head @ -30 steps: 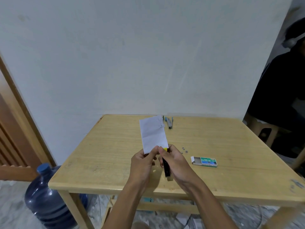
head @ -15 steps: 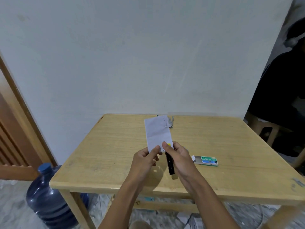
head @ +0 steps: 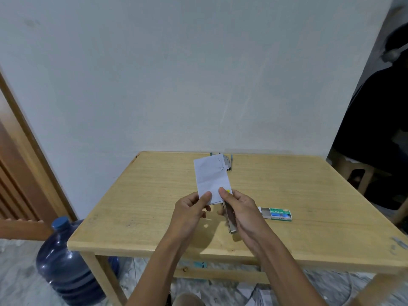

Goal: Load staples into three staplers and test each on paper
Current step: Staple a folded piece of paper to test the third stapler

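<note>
A folded white paper point(head: 210, 177) stands upright over the middle of the wooden table point(head: 143, 195). My left hand point(head: 191, 209) pinches its lower left edge. My right hand point(head: 239, 209) grips a stapler point(head: 230, 219) with a yellow tip, whose nose is at the paper's lower right corner. Its metal underside faces the camera. Another stapler with blue parts point(head: 227, 162) lies at the table's far edge, partly hidden behind the paper. A green box of staples point(head: 278, 213), slid part way open, lies on the table to the right of my right hand.
A blue water jug point(head: 66, 263) stands on the floor at the table's left front leg. A wooden door frame point(head: 28, 151) is at far left. A person in dark clothes point(head: 375, 120) sits at the right by a stool. Paper scraps lie under the table.
The paper and both hands have shifted slightly to the right and up. The stapler has turned in my right hand, so its metal underside now shows.
</note>
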Demonstrator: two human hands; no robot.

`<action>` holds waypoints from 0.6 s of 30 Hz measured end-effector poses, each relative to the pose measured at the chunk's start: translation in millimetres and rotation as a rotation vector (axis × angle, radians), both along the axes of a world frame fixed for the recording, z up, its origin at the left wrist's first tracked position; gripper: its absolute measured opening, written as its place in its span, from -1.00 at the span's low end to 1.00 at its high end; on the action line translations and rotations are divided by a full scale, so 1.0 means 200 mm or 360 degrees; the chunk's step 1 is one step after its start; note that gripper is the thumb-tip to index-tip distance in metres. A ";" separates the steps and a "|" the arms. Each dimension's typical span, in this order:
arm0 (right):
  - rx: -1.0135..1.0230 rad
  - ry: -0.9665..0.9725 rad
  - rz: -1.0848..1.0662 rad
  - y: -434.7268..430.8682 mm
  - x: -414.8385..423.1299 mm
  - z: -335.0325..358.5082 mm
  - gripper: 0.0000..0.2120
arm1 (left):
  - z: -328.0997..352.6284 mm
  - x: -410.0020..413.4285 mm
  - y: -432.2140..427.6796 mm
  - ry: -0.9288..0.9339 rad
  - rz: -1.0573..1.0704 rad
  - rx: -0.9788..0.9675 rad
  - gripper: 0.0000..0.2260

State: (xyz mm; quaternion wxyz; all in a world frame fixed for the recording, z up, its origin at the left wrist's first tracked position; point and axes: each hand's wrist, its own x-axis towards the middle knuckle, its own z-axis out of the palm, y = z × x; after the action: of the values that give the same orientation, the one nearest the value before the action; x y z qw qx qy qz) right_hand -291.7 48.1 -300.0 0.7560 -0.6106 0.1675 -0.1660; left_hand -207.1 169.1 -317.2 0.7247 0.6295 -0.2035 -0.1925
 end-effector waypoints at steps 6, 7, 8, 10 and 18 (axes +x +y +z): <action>0.0205 0.0068 -0.0061 -0.02 0.01 -0.03 -0.59 | -0.02 0.08 0.01 0.0021 0.0079 0.0098 -0.74; 0.0137 0.0096 -0.0084 -0.02 0.01 -0.03 -0.62 | -0.02 0.08 0.02 0.0026 0.0057 0.0107 -0.74; 0.0061 0.0106 -0.0093 -0.02 0.01 -0.02 -0.67 | -0.01 0.09 0.02 0.0028 0.0033 0.0121 -0.75; -0.0071 0.0073 -0.0084 -0.02 0.01 -0.02 -0.77 | -0.01 0.09 0.03 0.0019 -0.0008 0.0131 -0.80; -0.0292 0.0283 -0.0158 -0.05 0.07 -0.04 -0.84 | 0.01 0.23 0.07 -0.0168 0.0348 0.0330 -0.88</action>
State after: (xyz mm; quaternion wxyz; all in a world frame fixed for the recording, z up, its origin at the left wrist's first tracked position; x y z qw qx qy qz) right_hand -278.5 38.1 -307.1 0.6699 -0.6805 0.2481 -0.1632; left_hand -161.6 183.4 -315.6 0.6608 0.7286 -0.1505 -0.0992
